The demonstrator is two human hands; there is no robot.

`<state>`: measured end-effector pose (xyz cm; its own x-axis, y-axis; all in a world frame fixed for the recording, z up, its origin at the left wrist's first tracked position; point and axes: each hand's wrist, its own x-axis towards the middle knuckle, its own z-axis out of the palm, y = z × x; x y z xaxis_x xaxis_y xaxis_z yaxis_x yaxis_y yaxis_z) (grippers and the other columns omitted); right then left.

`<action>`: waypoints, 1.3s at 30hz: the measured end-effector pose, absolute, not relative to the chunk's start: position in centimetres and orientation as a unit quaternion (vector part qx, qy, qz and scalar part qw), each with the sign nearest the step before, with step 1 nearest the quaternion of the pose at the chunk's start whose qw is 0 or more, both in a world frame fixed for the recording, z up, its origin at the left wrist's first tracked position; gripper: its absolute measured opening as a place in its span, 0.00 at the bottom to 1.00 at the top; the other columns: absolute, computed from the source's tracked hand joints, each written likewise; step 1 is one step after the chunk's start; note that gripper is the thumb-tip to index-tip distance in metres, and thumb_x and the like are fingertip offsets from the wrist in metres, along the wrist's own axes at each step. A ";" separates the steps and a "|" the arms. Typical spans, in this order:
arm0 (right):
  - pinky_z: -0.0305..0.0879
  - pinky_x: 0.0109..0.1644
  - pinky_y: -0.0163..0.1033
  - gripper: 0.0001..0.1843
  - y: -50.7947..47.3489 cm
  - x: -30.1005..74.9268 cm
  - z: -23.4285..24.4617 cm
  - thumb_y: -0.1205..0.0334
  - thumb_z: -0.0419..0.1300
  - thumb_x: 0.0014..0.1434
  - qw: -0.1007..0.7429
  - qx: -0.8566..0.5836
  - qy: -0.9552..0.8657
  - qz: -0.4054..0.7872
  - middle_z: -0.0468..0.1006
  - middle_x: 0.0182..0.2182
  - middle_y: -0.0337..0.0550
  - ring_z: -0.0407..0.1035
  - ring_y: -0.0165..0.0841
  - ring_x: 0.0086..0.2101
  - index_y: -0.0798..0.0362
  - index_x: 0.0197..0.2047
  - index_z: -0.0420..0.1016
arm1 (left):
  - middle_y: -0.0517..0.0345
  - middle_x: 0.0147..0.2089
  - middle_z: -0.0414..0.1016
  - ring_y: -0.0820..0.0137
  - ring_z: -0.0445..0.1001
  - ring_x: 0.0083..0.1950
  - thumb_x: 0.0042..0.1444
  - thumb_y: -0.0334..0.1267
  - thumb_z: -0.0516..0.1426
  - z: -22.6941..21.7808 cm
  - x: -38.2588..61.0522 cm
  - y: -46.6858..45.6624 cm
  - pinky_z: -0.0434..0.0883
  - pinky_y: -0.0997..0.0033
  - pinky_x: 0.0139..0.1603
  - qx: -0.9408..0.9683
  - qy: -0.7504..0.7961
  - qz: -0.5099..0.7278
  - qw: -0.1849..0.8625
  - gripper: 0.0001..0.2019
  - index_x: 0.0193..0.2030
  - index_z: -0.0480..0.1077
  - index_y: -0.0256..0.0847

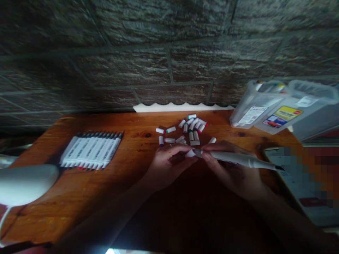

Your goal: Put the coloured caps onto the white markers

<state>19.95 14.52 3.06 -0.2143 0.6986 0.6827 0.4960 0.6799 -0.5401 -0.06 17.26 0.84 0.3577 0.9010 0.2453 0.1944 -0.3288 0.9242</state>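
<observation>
My left hand [169, 165] pinches a small white marker cap [190, 153] between thumb and fingers. My right hand [227, 173] grips a long white marker [238, 158], its end close against that cap. Just beyond both hands lies a loose pile of several white marker caps [185, 128] with coloured ends, some standing and some on their sides. To the left, a row of several capped white markers [91, 150] lies side by side on the wooden table [47, 190].
Two clear plastic storage boxes [283, 109] stand at the back right against a stone-patterned wall [169, 63]. A white lamp head [23, 183] intrudes at the left. A pixelated flat tablet or booklet [299, 183] lies at the right edge.
</observation>
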 end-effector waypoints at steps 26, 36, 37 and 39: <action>0.78 0.38 0.29 0.11 14.1 20.5 3.6 0.68 0.67 0.58 0.495 -0.407 -0.762 0.087 0.84 0.36 0.41 0.79 0.27 0.33 0.52 0.45 0.77 | 0.53 0.39 0.80 0.77 0.75 0.33 0.58 0.41 0.65 0.9 -0.1 17.0 0.74 0.81 0.32 0.646 0.397 0.388 0.524 0.11 0.43 0.79 0.35; 0.73 0.34 0.34 0.07 16.9 23.0 2.8 0.61 0.62 0.63 0.430 -0.515 -0.741 -0.021 0.84 0.36 0.45 0.77 0.30 0.31 0.53 0.42 0.80 | 0.56 0.38 0.81 0.76 0.79 0.39 0.56 0.35 0.66 2.5 0.1 15.8 0.76 0.82 0.43 0.709 0.351 0.384 0.476 0.06 0.39 0.79 0.38; 0.71 0.32 0.35 0.08 17.3 23.5 2.5 0.59 0.62 0.64 0.431 -0.548 -0.717 -0.024 0.83 0.34 0.45 0.76 0.29 0.28 0.53 0.41 0.81 | 0.56 0.38 0.81 0.76 0.79 0.39 0.56 0.36 0.66 2.5 0.1 15.8 0.76 0.82 0.42 0.701 0.356 0.385 0.484 0.06 0.40 0.79 0.38; 0.68 0.30 0.34 0.11 17.7 23.8 2.2 0.56 0.62 0.64 0.442 -0.576 -0.688 0.005 0.83 0.33 0.44 0.73 0.28 0.26 0.53 0.42 0.81 | 0.55 0.38 0.81 0.77 0.77 0.35 0.58 0.38 0.65 2.1 0.2 15.9 0.75 0.83 0.35 0.660 0.378 0.396 0.514 0.07 0.41 0.78 0.38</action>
<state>23.83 17.67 2.20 0.0528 0.7962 0.6027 0.7881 0.3375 -0.5148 0.17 15.94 2.06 0.4005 0.9066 0.1331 0.0929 -0.1847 0.9784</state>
